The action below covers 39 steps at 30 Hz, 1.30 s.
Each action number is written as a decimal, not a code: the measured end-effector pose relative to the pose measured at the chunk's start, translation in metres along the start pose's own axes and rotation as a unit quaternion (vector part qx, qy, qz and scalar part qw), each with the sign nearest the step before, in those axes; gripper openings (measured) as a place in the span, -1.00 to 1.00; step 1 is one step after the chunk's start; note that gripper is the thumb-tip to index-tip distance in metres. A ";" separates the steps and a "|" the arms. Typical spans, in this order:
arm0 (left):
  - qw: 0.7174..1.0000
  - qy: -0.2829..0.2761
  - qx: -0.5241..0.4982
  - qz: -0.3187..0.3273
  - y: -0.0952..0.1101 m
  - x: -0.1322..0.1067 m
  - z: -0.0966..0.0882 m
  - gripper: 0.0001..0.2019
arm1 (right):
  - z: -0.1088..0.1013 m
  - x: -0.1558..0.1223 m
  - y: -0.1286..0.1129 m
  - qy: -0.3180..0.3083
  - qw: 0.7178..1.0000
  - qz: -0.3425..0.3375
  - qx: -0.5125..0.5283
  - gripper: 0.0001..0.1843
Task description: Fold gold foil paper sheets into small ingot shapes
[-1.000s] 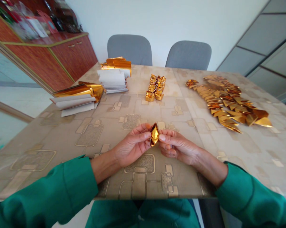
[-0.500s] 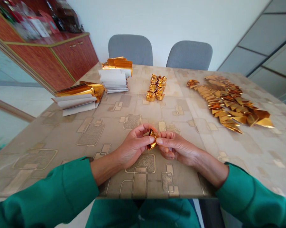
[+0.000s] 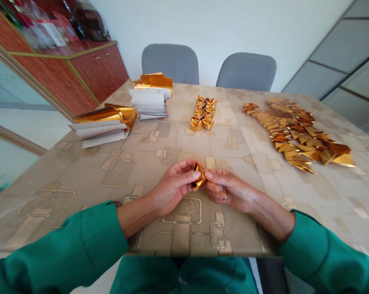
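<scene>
Small folded gold foil paper piece (image 3: 198, 180) pinched between my left hand (image 3: 172, 187) and right hand (image 3: 229, 188), just above the patterned beige table (image 3: 117, 171). Beyond: finished gold ingots row (image 3: 204, 113), flat folded gold pieces (image 3: 297, 132) right, gold-white sheet stacks (image 3: 104, 122) left. Nothing blocking.

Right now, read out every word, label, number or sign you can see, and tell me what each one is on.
No text can be read anywhere in this view.
Packages on the cabinet: any print is too blurred to read.
Folded gold paper pinched between the left hand and right hand: no writing shows.
White paper stacks on the table: no print visible.
</scene>
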<state>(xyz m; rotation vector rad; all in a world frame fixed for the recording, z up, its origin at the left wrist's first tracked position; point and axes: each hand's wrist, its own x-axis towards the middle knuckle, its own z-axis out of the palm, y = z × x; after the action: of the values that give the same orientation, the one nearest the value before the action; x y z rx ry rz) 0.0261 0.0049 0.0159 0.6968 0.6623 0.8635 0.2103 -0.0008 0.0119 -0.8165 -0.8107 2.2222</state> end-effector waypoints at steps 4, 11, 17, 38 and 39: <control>1.000 -0.012 0.005 0.005 0.001 0.000 0.000 -0.80 | -0.001 0.000 0.001 0.006 1.000 -0.003 -0.003 -0.73; 1.000 0.000 0.005 -0.001 0.000 0.002 0.000 -0.83 | -0.004 0.001 0.004 -0.001 1.000 -0.008 0.001 -0.74; 0.994 -0.008 -0.087 -0.061 0.007 0.004 -0.007 -0.77 | 0.000 0.000 -0.004 -0.006 0.999 -0.022 0.042 -0.69; 0.982 -0.069 -0.150 -0.092 -0.007 0.005 -0.011 -0.74 | -0.004 -0.002 -0.003 -0.073 0.996 -0.035 0.028 -0.72; 0.981 -0.070 -0.155 -0.096 -0.007 0.006 -0.011 -0.74 | -0.004 -0.002 -0.003 -0.073 0.996 -0.034 0.025 -0.72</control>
<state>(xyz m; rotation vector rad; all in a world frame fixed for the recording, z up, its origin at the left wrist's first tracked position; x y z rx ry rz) 0.0238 0.0092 0.0024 0.4010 0.4467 0.7119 0.2154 0.0006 0.0120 -0.5977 -0.8349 2.2514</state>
